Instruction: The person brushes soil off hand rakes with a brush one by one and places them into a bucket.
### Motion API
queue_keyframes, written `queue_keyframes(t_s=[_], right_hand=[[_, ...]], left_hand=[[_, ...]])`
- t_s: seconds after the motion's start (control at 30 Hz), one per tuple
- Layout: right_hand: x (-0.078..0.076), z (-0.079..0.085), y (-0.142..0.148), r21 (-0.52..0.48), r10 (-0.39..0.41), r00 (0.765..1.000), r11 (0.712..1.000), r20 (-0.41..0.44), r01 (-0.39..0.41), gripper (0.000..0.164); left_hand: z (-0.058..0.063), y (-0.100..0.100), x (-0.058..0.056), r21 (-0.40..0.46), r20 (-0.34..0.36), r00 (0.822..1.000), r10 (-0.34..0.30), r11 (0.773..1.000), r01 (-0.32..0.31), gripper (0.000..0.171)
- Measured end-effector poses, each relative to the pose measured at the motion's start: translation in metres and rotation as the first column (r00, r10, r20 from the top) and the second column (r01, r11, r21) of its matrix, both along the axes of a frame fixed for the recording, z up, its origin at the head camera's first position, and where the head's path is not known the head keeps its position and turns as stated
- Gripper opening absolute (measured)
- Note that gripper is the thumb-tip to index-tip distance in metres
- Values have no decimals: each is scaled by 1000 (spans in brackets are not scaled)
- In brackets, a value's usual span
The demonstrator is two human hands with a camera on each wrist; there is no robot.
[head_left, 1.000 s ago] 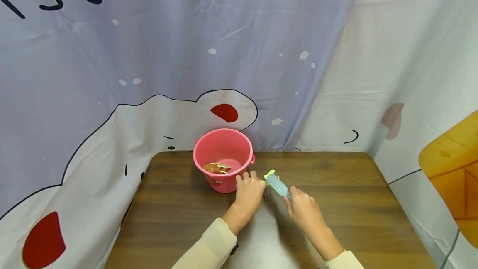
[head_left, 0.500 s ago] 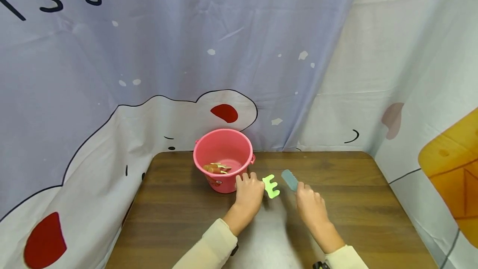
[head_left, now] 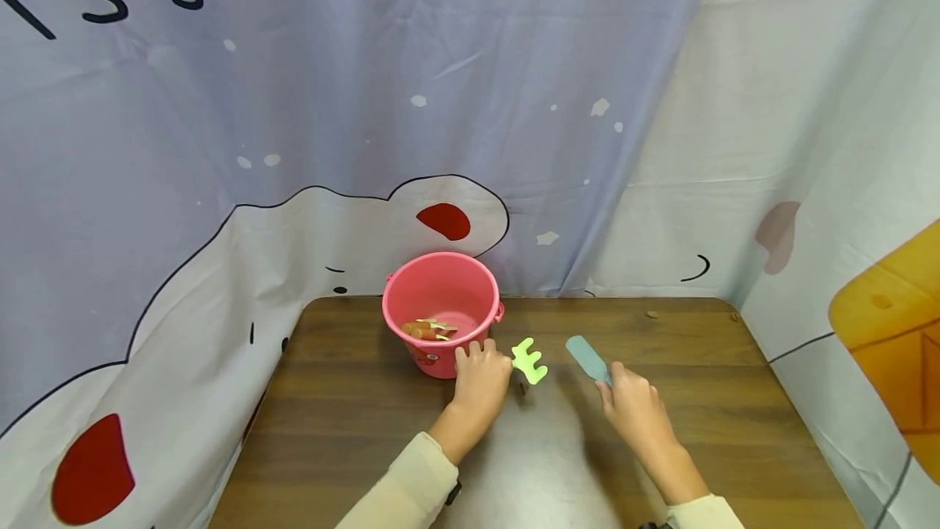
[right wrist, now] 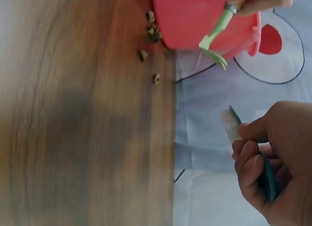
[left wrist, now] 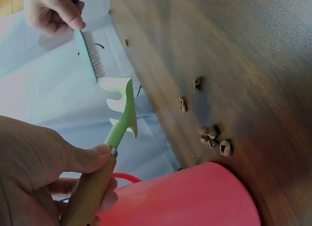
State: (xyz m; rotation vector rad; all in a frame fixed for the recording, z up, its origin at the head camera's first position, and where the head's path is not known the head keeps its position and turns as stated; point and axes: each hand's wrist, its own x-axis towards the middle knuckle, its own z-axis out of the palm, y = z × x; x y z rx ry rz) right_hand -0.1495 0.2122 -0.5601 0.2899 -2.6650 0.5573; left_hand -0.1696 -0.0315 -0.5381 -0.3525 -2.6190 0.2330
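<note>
My left hand (head_left: 481,386) grips the wooden handle (left wrist: 92,194) of a small light-green hand rake (head_left: 529,361). In the head view the rake's tines point right, just beside the pink bucket (head_left: 436,362). My right hand (head_left: 640,411) holds a teal brush (head_left: 587,357) by its handle, its flat back turned up. Pale bristles (left wrist: 94,53) show along one side of the brush in the left wrist view. A gap separates brush and rake in the head view. Several small brown clumps (left wrist: 208,134) lie on the table below the rake, close to the bucket.
Toy carrots (head_left: 424,331) with pale green tops lie inside the bucket. The wooden table (head_left: 345,447) reaches back to a printed curtain (head_left: 352,121). Small brown bits (head_left: 652,314) lie near the table's far edge, on the right.
My right hand has drawn the brush away from the rake, to the right, and its bristles have turned from view. The rake has turned in my left hand. Brown bits now show at the far edge.
</note>
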Motion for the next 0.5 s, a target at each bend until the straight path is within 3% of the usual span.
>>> queue_keyframes(t_s=[0.23,0.5], right_hand=[[5,8,-19,-10,98,993,995,-71,-99,26],[11,9,-43,27,141,988,990,-59,-139,27]], left_hand=[[-1,0,0,6,-18,1000,-1,1000,1,13],[-1,1,0,19,-77,997,-17,1000,18,12]])
